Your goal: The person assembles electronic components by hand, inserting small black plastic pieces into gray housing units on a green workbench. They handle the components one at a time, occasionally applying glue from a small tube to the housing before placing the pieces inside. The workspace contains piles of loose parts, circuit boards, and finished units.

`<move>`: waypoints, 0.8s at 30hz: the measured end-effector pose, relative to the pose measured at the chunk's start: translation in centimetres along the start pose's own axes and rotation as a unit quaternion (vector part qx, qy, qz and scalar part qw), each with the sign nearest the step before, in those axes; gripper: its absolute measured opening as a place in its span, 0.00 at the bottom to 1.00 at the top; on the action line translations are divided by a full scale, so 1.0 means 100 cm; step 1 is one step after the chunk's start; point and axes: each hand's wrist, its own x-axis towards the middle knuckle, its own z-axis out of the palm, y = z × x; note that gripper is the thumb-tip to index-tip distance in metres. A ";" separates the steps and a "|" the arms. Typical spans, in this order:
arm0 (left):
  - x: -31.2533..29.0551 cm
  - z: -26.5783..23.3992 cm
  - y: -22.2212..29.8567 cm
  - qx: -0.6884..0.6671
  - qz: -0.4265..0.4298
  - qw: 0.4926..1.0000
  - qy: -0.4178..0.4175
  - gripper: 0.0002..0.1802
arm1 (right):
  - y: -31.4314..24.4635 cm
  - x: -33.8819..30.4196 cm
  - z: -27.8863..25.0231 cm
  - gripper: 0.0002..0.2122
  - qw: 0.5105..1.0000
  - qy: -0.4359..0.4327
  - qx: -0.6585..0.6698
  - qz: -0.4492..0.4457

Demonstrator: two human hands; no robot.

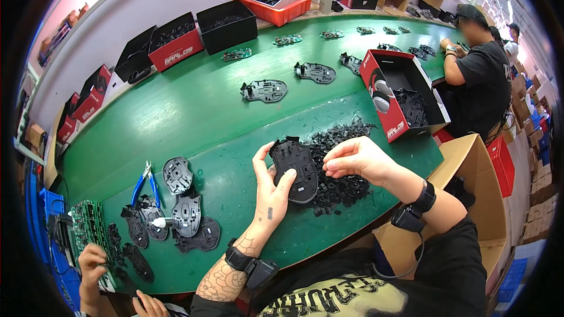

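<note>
My left hand (270, 196) holds a black plastic mouse shell (295, 170) upright, its ribbed inner side in view, with the thumb on its face. Just right of the shell, my right hand (359, 161) is raised with thumb and fingertips pinched together. Whatever may be between those fingertips is too small to make out. Below and behind both hands, a heap of small black plastic pieces (343, 192) spreads over the green table (252, 258). More shell parts (187, 214) lie left of my left hand, partly overlapping.
Blue-handled cutters (154, 188) and a small white-tipped item (160, 222) lie among the left shells. Another person's hand (92, 263) is beside green circuit boards (88, 223). A red-and-black box (385, 103) stands right, near a cardboard box (470, 167) and a seated co-worker (479, 61).
</note>
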 end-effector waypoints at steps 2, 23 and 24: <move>0.001 0.000 -0.001 0.005 0.010 1.000 -0.005 0.35 | 0.001 -0.002 0.003 0.11 1.000 0.003 0.006 -0.013; -0.002 -0.003 0.003 0.038 -0.043 0.998 -0.018 0.36 | 0.015 -0.002 0.025 0.06 0.960 0.015 -0.137 -0.244; -0.002 -0.004 0.003 0.040 -0.041 0.998 -0.018 0.36 | 0.017 -0.002 0.026 0.06 0.955 0.020 -0.154 -0.253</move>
